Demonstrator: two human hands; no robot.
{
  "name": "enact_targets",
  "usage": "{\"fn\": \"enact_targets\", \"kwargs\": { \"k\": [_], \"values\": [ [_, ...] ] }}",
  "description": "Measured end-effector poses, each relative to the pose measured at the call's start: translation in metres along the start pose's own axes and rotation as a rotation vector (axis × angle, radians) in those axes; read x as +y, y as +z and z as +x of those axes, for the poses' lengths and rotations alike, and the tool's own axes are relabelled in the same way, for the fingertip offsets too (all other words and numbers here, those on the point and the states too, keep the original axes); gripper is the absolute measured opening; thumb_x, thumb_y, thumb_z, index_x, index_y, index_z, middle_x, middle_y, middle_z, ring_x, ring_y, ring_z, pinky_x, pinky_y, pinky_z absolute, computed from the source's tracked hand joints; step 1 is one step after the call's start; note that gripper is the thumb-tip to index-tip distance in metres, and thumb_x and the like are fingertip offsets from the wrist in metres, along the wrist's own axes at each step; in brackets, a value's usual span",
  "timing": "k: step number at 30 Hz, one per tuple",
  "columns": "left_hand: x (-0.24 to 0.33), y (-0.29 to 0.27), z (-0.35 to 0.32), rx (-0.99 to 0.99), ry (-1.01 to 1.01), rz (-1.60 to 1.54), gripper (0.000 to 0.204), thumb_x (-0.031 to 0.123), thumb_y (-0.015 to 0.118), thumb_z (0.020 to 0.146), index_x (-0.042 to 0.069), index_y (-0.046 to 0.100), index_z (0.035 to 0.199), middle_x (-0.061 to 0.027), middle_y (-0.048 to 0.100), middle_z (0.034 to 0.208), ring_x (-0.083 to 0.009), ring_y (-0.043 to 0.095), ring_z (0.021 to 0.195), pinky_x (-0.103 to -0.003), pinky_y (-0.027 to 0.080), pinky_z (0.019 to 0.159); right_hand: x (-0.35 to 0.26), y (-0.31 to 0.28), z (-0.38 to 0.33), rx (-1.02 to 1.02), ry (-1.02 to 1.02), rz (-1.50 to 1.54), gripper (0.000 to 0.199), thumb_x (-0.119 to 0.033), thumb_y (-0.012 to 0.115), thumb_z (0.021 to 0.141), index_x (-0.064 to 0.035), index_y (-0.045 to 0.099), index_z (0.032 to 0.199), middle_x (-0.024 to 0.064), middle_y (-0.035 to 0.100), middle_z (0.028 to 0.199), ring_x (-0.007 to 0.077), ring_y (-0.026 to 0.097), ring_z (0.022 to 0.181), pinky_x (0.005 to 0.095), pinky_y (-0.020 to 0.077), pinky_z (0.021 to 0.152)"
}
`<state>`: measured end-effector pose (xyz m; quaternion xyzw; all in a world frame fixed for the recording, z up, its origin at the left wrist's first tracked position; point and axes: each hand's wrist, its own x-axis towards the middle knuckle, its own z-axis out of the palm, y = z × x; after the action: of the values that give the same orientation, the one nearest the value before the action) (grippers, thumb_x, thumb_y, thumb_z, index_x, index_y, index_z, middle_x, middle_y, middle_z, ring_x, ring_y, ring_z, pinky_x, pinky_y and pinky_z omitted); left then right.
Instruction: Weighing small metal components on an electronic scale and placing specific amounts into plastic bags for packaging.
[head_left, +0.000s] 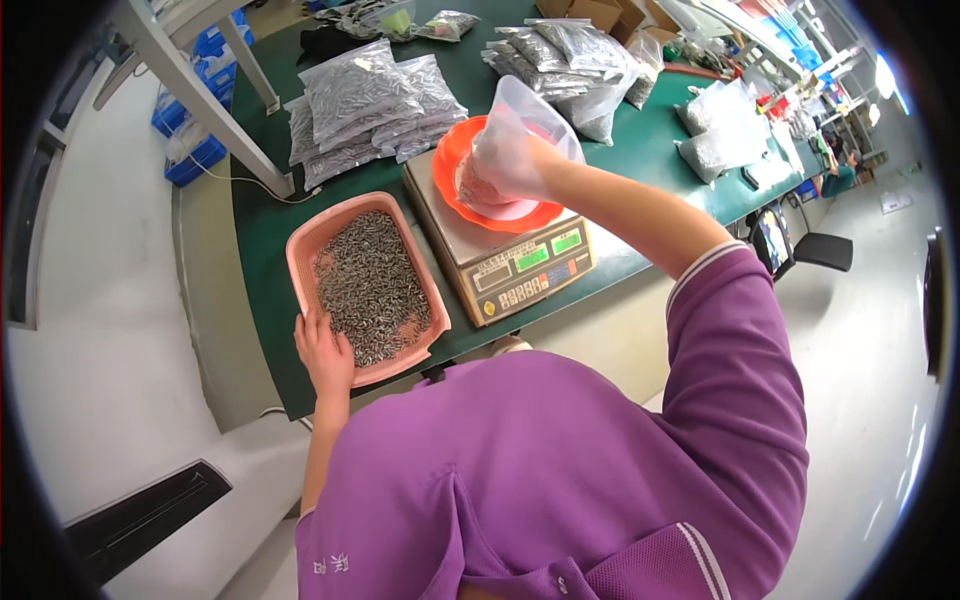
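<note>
A pink plastic basket holds a mass of small metal pins. My left hand grips its near-left rim, with the thumb lying on the inner side. To the right, an orange bowl with a scalloped edge sits on a digital weighing scale whose displays glow green. Over the bowl is my right hand, in among a clear plastic bag. The film and blur hide its fingers, so their grip cannot be made out. Some small pieces show indistinctly at the bowl's left side.
Filled clear bags are piled behind the basket, with another stack behind the bowl. More bags lie to the right on the green table. A metal frame post stands at the left, near blue bins.
</note>
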<state>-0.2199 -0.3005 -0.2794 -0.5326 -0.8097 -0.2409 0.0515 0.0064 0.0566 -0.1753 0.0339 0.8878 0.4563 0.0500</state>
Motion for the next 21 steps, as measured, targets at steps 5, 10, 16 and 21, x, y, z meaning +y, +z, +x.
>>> {"fn": "enact_targets", "kwargs": {
  "k": [5, 10, 16, 21],
  "values": [
    [0.0, 0.0, -0.001, 0.01, 0.006, -0.026, 0.033, 0.006, 0.054, 0.072, -0.001, 0.052, 0.104, -0.0163, 0.041, 0.126, -0.0397, 0.035, 0.117, -0.048, 0.03, 0.097, 0.021, 0.0, 0.004, 0.031, 0.042, 0.495, 0.019, -0.014, 0.047, 0.077, -0.0011, 0.061, 0.079, 0.0132, 0.062, 0.079, 0.0293, 0.061, 0.075, 0.0369, 0.0489, 0.07],
    [-0.002, 0.002, -0.001, 0.014, 0.006, -0.042, 0.033, 0.005, 0.054, 0.072, -0.001, 0.052, 0.104, -0.0169, 0.041, 0.125, -0.0401, 0.036, 0.116, -0.048, 0.031, 0.097, 0.072, -0.049, -0.022, -0.182, 0.596, 1.091, 0.015, -0.015, 0.048, 0.081, -0.0032, 0.056, 0.076, 0.0102, 0.059, 0.071, 0.0249, 0.06, 0.067, 0.0346, 0.0477, 0.053],
    [-0.005, 0.005, -0.001, 0.015, 0.008, -0.062, 0.033, 0.005, 0.053, 0.072, -0.002, 0.052, 0.104, -0.0172, 0.042, 0.125, -0.0396, 0.036, 0.116, -0.047, 0.032, 0.096, 0.09, -0.122, -0.023, 0.018, 1.188, 2.482, 0.021, -0.026, 0.046, 0.085, -0.0109, 0.043, 0.07, -0.0062, 0.028, 0.054, 0.0032, 0.022, 0.043, 0.0189, 0.0161, 0.036],
    [-0.003, 0.006, -0.002, -0.002, 0.027, -0.087, 0.032, 0.005, 0.054, 0.072, -0.002, 0.052, 0.104, -0.0175, 0.042, 0.125, -0.039, 0.037, 0.116, -0.046, 0.033, 0.096, 0.016, -0.179, 0.017, 0.171, 0.841, 2.653, 0.026, -0.033, 0.048, 0.085, -0.0116, 0.047, 0.07, -0.0072, 0.029, 0.056, 0.0038, 0.026, 0.043, 0.0189, 0.0216, 0.036]
  ]
}}
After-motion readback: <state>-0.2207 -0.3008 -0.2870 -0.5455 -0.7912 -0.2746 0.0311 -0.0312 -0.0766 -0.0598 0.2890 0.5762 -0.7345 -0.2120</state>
